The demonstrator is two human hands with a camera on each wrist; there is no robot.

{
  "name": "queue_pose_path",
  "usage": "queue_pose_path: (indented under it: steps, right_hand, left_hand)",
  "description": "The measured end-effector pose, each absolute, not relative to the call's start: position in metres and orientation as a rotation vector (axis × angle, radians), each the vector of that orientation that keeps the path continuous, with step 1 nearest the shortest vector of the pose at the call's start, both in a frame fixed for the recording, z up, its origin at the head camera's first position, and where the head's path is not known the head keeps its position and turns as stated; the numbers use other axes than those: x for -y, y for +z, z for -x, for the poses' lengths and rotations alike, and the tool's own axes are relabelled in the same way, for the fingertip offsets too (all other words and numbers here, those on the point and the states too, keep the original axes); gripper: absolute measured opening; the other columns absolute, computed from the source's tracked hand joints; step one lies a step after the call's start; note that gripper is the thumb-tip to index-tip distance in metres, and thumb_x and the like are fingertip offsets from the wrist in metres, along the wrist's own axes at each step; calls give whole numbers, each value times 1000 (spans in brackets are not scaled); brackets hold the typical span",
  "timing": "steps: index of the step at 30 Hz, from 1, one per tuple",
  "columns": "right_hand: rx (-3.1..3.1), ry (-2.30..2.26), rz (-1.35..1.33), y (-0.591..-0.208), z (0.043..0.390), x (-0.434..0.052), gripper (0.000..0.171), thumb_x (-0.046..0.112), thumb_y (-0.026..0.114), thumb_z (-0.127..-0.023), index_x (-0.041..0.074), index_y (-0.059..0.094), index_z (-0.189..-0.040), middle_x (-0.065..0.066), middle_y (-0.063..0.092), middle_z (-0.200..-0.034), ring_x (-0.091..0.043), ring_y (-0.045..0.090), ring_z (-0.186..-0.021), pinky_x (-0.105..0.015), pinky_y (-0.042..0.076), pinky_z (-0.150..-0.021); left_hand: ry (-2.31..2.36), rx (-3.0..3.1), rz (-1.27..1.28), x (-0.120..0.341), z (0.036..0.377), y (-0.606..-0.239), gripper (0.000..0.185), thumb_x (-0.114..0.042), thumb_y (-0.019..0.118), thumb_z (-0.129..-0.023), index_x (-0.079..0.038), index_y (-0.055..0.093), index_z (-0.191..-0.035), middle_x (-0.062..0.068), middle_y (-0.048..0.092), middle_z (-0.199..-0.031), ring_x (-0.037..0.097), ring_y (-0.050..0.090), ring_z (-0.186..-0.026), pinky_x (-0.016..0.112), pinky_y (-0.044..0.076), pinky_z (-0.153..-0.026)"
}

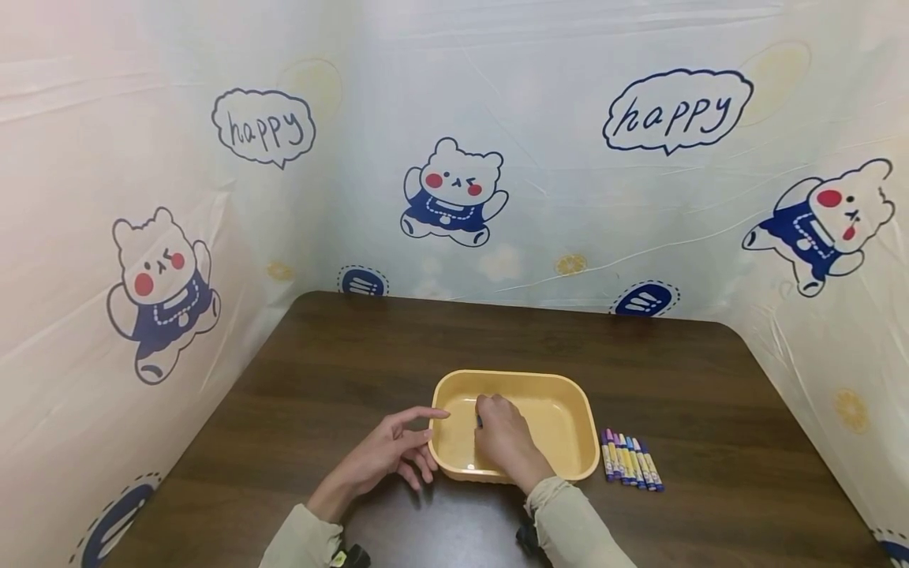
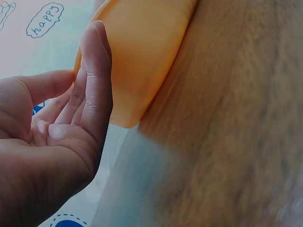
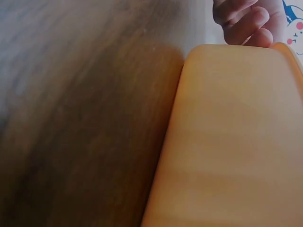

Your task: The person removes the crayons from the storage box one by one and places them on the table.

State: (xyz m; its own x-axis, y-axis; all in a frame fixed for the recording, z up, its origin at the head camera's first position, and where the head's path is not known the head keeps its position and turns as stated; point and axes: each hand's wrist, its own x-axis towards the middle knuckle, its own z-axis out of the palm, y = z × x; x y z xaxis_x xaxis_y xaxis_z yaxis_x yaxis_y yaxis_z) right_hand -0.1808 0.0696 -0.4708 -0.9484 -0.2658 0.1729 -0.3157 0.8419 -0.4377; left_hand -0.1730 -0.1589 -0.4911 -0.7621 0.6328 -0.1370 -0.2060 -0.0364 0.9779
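Observation:
A yellow plastic basin (image 1: 525,383) sits on the dark wooden table. My right hand (image 1: 506,438) reaches down into it from the near side, with fingers curled. They pinch what looks like a marker (image 1: 479,420); only a small blue part shows, the rest being hidden by the hand. At the basin's left end is my left hand (image 1: 390,450), its index finger extended over the rim and its thumb close to the wall. In the left wrist view, fingers of the left hand (image 2: 71,123) lie against the outside of the basin (image 2: 142,52).
Several markers (image 1: 630,461) with blue and purple ends lie side by side on the table (image 1: 369,331), just right of the basin. A printed curtain (image 1: 554,205) with cartoon bears surrounds the table at the back and sides.

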Motion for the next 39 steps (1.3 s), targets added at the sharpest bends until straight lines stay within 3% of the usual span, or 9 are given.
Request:
queue_pose_path:
  steps: [8, 18, 25, 39]
  right_hand:
    - [2977, 682, -362, -471, 179, -69, 13, -5, 66, -75, 4, 57, -78, -9, 53, -74, -25, 55, -67, -40, 47, -55]
    - [3031, 597, -313, -465, 174, -75, 20, -4, 67, -74, 9, 53, -66, -8, 53, -68, -26, 54, -60, -41, 44, -50]
    - [2976, 687, -324, -465, 174, -79, 24, 1, 71, -82, 11, 57, -65, -4, 54, -65, -21, 51, -56, -37, 42, -49]
    - [2842, 798, -370, -461, 174, -85, 12, 1, 71, -81, 10, 68, -72, 0, 60, -68, -15, 51, -59, -31, 44, -51]
  left_hand:
    - [1854, -1659, -444, 158, 172, -492, 45, -15, 47, -106, -5, 38, -150, 17, 71, -83, 22, 70, -67, 38, 59, -57]
    - [1859, -1655, -445, 158, 171, -491, 45, -13, 46, -107, -3, 36, -150, 17, 70, -83, 23, 70, -67, 38, 59, -57]
    - [1853, -1667, -434, 159, 171, -492, 45, -14, 46, -107, -4, 37, -150, 19, 70, -83, 23, 70, -67, 39, 59, -57]
    - [1858, -1660, -437, 158, 171, -490, 44, -14, 46, -107, -5, 39, -149, 20, 70, -83, 24, 70, -67, 39, 59, -56]
